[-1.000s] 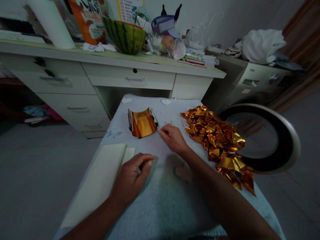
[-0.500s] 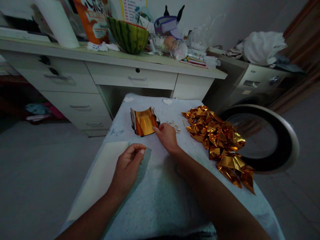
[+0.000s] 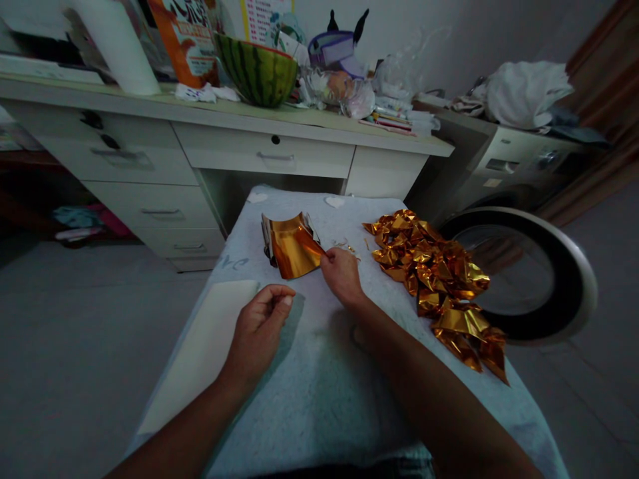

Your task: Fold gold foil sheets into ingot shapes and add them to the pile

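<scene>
A curved stack of gold foil sheets (image 3: pixel 292 245) lies near the far part of the cloth-covered table (image 3: pixel 299 399). My right hand (image 3: pixel 342 271) pinches the right corner of the top gold sheet, which is lifted and skewed from the stack. Nearer to me, my left hand (image 3: pixel 263 320) hovers with thumb and index finger pressed together; whatever is between them, if anything, is too small to make out. On the table's right side lies a heap of folded gold foil pieces (image 3: pixel 424 263).
A pale flat sheet (image 3: pixel 200 352) lies along the table's left side. Small scraps (image 3: pixel 347 247) are beside the stack. Behind stands a desk (image 3: pixel 269 150) bearing a watermelon half (image 3: pixel 257 70) and clutter. An open washing machine door (image 3: pixel 589 279) borders the right.
My right hand has moved slightly right and toward me, drawing the top gold sheet's corner away from the stack. My left hand has barely moved.
</scene>
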Available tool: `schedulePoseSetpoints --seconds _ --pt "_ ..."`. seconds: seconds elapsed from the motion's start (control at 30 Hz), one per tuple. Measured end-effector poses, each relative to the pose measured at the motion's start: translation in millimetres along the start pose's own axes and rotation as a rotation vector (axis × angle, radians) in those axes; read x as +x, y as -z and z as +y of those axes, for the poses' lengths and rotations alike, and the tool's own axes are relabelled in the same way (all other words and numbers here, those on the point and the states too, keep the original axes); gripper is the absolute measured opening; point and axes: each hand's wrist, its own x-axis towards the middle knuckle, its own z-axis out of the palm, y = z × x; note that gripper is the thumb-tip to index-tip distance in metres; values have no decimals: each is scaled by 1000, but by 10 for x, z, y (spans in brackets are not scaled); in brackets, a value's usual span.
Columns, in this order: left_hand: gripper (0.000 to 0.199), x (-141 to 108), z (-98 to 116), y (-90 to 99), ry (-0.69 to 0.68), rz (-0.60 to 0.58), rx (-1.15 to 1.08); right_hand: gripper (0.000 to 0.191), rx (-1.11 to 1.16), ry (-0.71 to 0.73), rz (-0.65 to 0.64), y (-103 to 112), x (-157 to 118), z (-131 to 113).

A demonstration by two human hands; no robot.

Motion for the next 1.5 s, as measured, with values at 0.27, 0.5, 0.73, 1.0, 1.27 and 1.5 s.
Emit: schedulePoseSetpoints --seconds 0.27,0.5,0.73,1.0,1.27,1.5 --pt "16 15 -59 -12 25 -5 55 35 39 -56 -19 -26 23 -81" --pt "21 46 -176 -19 47 -32 15 24 27 -60 -9 -27 32 -114" --pt "24 63 -196 -35 75 9 -103 15 167 -108 -49 -18 -23 -54" --pt "25 50 -166 -35 89 58 -48 25 518 -228 -194 33 -198 62" --pt "40 45 -117 -45 42 176 -63 8 796 -275 -261 290 -391 201" --pt "43 24 -106 -23 -5 149 -111 8 735 -279 -404 576 -647 423"
